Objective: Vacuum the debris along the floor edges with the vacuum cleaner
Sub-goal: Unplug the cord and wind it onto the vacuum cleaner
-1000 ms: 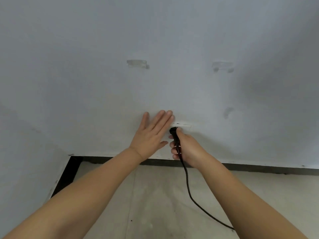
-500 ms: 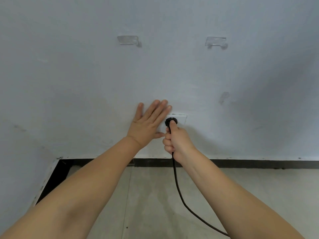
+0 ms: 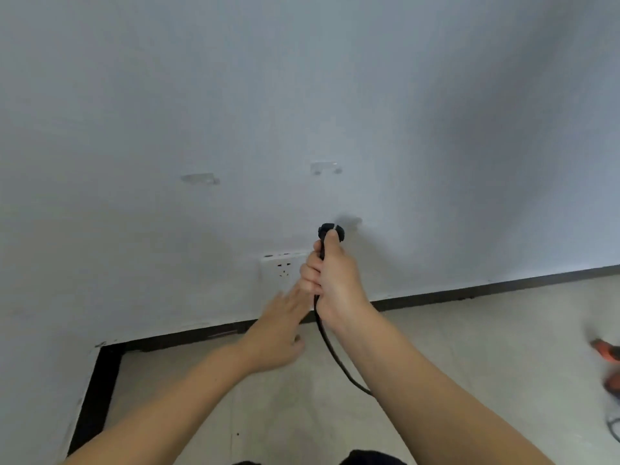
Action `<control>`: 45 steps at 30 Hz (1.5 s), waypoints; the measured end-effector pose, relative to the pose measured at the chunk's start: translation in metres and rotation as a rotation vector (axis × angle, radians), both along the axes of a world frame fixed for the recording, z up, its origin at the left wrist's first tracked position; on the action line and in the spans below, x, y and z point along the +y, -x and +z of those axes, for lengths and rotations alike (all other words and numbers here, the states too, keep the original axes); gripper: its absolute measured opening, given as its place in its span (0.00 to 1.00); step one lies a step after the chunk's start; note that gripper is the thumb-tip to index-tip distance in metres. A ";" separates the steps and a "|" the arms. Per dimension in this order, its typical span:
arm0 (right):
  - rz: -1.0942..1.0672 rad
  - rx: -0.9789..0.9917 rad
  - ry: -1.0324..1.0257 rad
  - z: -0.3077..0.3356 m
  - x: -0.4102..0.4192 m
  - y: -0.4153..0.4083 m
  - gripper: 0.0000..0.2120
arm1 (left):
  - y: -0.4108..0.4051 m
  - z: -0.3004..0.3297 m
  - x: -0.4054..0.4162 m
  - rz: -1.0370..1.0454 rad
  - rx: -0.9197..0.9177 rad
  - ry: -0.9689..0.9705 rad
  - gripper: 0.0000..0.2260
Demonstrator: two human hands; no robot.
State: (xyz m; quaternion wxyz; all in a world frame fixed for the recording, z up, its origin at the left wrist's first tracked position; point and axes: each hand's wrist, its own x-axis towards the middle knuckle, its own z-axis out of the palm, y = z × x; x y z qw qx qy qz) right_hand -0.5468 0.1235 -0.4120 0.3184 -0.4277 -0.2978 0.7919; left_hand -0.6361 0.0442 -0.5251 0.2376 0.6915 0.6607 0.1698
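My right hand (image 3: 335, 276) is closed around a black power plug (image 3: 330, 231), held in front of the wall above and to the right of a white wall socket (image 3: 280, 268). The plug is out of the socket. Its black cord (image 3: 339, 360) runs down from my fist and behind my right forearm. My left hand (image 3: 278, 330) hovers with fingers spread, low by the wall beneath the socket, holding nothing. An orange object (image 3: 609, 355), blurred, lies on the floor at the right edge; I cannot tell what it is.
A white wall fills most of the view, with a dark skirting board (image 3: 469, 292) along its foot. The skirting turns a corner at lower left (image 3: 100, 380). Two clear stick-on mounts (image 3: 201, 178) sit on the wall. The floor has pale tiles (image 3: 469, 347).
My right hand has pulled the plug off the socket and lifted it up and to the right. My left hand has left the wall and dropped lower. The view has tilted right.
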 end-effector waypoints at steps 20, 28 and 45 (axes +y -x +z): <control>-0.248 -1.123 -0.195 0.364 -0.076 -0.336 0.26 | -0.237 0.453 -0.022 -0.573 -0.155 0.209 0.13; -0.139 -0.980 -0.441 0.440 -0.176 -0.411 0.14 | -0.327 0.547 -0.012 -0.606 -0.395 0.037 0.17; -1.601 -0.958 0.023 0.495 -0.360 -0.848 0.18 | -0.456 0.494 -0.077 -0.460 -0.049 0.245 0.23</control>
